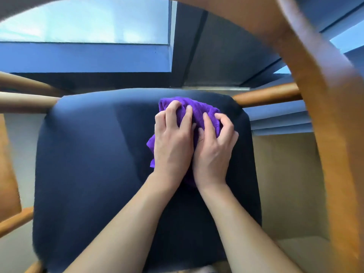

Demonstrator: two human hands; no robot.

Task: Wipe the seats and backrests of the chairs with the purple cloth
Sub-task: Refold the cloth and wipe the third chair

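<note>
Entry: head view, single frame.

Your left hand (173, 142) and right hand (214, 148) lie side by side just right of frame centre, with their inner edges touching. Both sit on top of the purple fleecy cloth (199, 112). The fingers of each hand are curled into its folds, so each hand grips a bunch of fabric while the palm bears down on it.

The cloth is crumpled, not flat. Most of it is hidden under your palms. What shows:
- a mound beyond your fingertips, toward the top of the frame
- a fold sticking out at the left side of the left hand
- a narrow strip between the two wrists

The cloth rests on the dark navy padded fabric seat (94, 154), in the upper right part of the cushion, near its far edge and well apart from the near edge at the bottom of the frame.

The curved honey-brown wooden chair frame (325, 115) sweeps from the top centre down the right edge, blurred. A round pale wooden rail (25, 103) meets the seat's far corner at mid left. A frosted pale-blue window pane (84, 20) fills the upper left. The beige floor (285, 184) shows at the right of the seat.
</note>
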